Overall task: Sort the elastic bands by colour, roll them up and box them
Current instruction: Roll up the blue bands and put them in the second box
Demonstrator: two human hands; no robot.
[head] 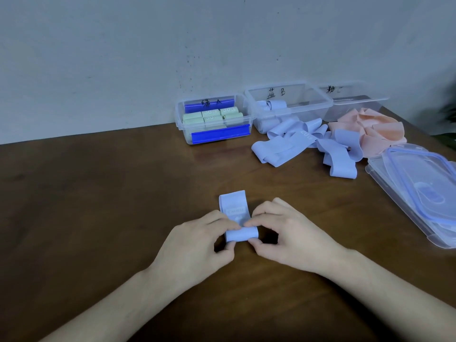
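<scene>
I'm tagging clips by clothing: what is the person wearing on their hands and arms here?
Nothing shows. The left hand and right hand are bare, with no gloves, rings, watch or bracelets visible. Both forearms are uncovered down to the frame's bottom edge; no sleeve comes into view.

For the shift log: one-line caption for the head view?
Both hands, left hand and right hand, roll a blue elastic band on the wooden table.

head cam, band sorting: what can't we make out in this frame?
- Head view: print on the blue band, blurred, partly under the left hand and right hand.
- Third box: contents hidden behind the pink bands.
- Stacked lids: cut off by the right edge.
- Green rolls: lower layers hidden, count unclear.
</scene>
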